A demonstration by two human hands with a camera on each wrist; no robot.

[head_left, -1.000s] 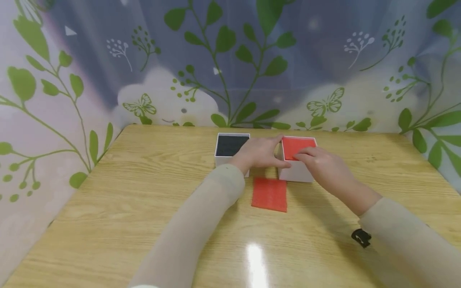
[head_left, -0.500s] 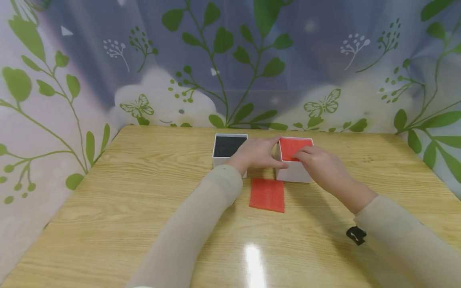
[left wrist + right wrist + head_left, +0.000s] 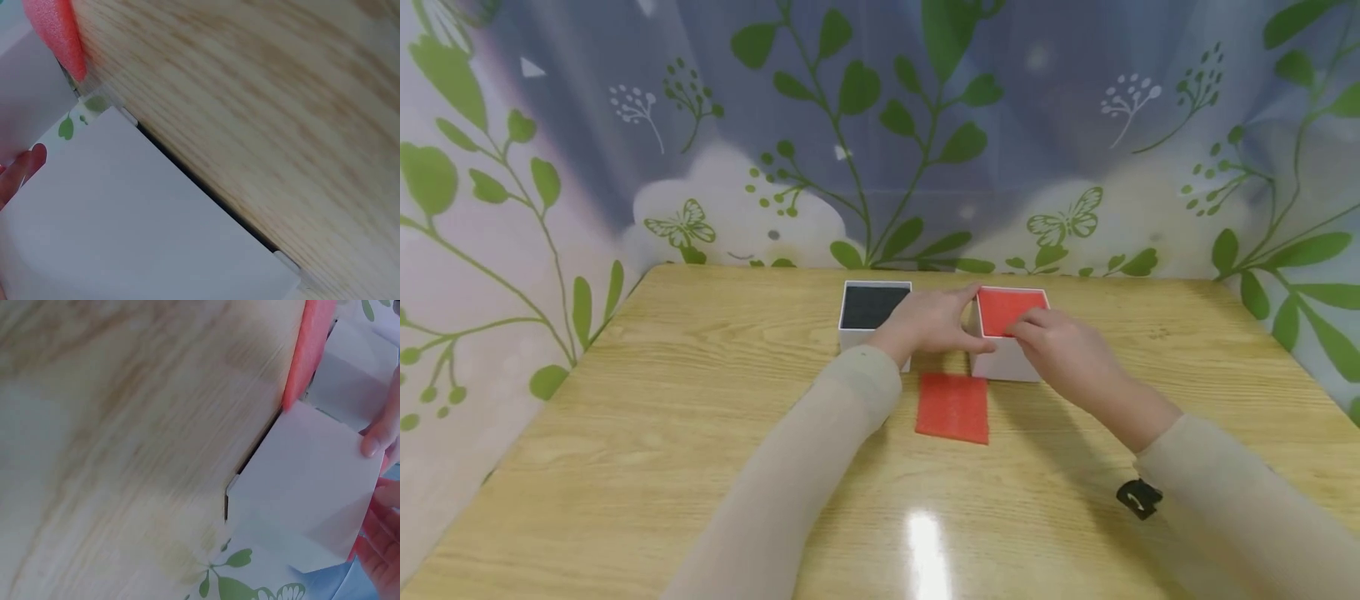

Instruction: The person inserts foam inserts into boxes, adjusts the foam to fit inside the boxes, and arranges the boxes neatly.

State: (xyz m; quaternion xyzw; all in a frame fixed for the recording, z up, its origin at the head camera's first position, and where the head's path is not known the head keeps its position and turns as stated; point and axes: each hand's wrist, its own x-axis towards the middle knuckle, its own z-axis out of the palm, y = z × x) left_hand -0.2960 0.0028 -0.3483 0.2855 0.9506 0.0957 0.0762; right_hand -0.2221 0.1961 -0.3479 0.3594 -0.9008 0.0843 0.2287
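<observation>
Two white boxes stand side by side at the back of the table. Red foam (image 3: 1009, 307) fills the top of the right box (image 3: 1007, 360); black material (image 3: 868, 308) fills the left box (image 3: 853, 337). My left hand (image 3: 928, 321) holds the right box by its left side, the thumb on the front and a finger at the back corner. Over the right box's front rim, my right hand (image 3: 1067, 350) pinches at the red foam's front edge; the fingertips are partly hidden. A loose red foam sheet (image 3: 952, 408) lies in front, its edge visible in the right wrist view.
A wooden table (image 3: 700, 400) carries everything, with a leaf-patterned curtain (image 3: 805, 117) behind its far edge. Beneath the right sleeve shows a small black object (image 3: 1139, 498). The left wrist view is mostly a white box wall (image 3: 144, 212) and wood grain.
The whole scene has shifted slightly left and down in the head view. Both hands stay at the right box, and the right fingertips shift only slightly along its front rim.
</observation>
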